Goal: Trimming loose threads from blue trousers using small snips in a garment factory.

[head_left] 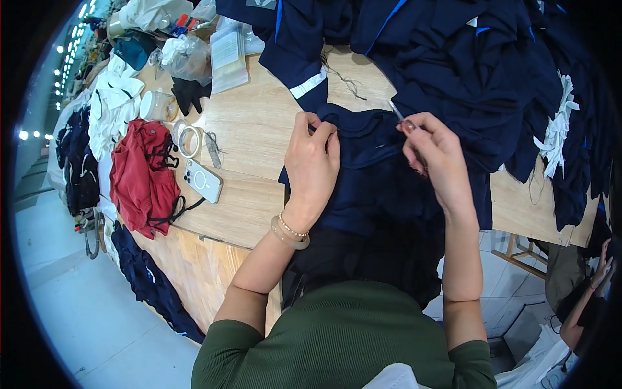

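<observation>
A dark blue garment (pixel 369 175) is spread over the near edge of a wooden table (pixel 253 123), and its upper edge is pinched by the left hand (pixel 313 159). A thin metal tool (pixel 396 110) is gripped in the closed fingers of the right hand (pixel 433 150), just above the cloth. A white phone (pixel 203 181) and a red garment (pixel 141 175) are seen further left.

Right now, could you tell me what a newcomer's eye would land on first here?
Mid-frame, the left hand pinches a navy garment on the wooden table while the right hand holds a thin metal tool. A red garment lies at left, beside a white phone.
</observation>
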The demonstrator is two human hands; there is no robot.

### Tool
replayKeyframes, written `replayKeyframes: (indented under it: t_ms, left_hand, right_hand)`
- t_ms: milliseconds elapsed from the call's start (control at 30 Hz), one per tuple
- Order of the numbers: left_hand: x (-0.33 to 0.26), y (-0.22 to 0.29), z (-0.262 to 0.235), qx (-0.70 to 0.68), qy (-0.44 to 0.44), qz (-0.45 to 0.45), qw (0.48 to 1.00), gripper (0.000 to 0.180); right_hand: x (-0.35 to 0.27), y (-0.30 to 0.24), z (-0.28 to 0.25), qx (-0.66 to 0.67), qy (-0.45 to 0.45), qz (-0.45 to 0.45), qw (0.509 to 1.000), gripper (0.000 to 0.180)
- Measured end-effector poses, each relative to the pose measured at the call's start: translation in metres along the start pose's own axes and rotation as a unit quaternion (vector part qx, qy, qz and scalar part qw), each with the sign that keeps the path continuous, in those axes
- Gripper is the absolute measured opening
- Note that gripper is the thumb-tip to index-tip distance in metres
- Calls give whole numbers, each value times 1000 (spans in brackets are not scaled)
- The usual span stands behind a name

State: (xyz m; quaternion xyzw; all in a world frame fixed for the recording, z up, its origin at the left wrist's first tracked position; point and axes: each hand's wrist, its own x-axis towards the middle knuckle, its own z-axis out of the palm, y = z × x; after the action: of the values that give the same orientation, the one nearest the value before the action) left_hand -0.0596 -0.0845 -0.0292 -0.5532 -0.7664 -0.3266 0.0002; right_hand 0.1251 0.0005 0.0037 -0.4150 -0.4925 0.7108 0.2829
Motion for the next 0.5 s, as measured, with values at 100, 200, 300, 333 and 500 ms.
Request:
replayKeyframes:
  t_ms: [100,200,300,333,500]
  left_hand:
    - [-1,0,-4,-46,-20,-35,998,5]
    - [-2,-9,-5,-30,-38,-2,999,4]
    - [-7,-13,-2,-65,-55,-28,996,2]
    - [-9,-14,-2,-74,-51,-40,995,2]
    - [-13,-17,0,-67,-62,-73,993,3]
  right_hand:
    - [7,6,9,-12,-10,14,1000,20]
    - [12,12,16,-16,-22,21,999,21]
    - [17,19,18,-7,-28,20,999,23]
    - [19,20,19,-7,-23,22,999,24]
    - [21,23,22,3,-11,35,999,26]
